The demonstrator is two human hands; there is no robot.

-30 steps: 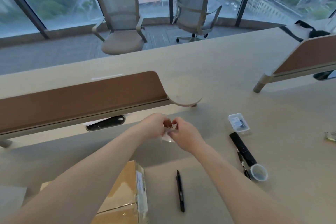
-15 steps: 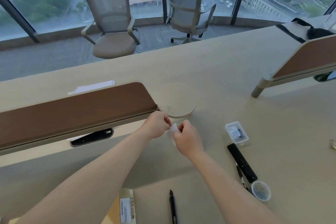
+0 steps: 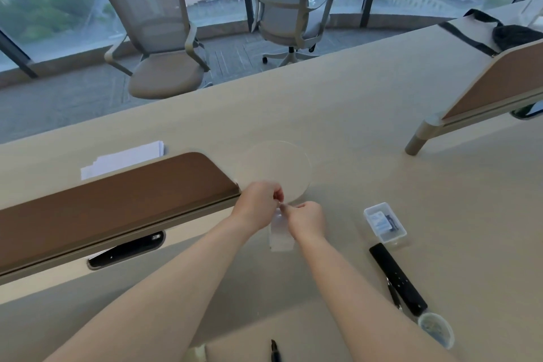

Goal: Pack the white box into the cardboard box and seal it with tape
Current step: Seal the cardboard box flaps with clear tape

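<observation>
both hands are held out over the tabletop (image 3: 382,126). a clear strip of tape (image 3: 280,236) is pinched at its top by the left hand (image 3: 258,204) and the right hand (image 3: 305,220). the fingers of both are curled in tight on it, and the rest of the strip hangs down between the wrists. a second ago only a tiny bit of tape was seen between the fingers. now a longer piece is pulled out flat, so it is judged that the tape is being made ready to stick. the view has also been tipped up. the cardboard box (image 3: 196,353) was plainly seen at the bottom left before, and now only a small pale corner of it is left at the bottom edge, near the tip of a black pen (image 3: 275,354). the white box is not seen at all, so it cannot be told if it is already packed inside. to the right, a little clear case (image 3: 385,222), a long black bar (image 3: 398,279) and a small round tub (image 3: 435,329) are laid on the tabletop, well apart from the hands. the strip must next be carried back down to the box, and care is needed so it is not folded onto itself.
</observation>
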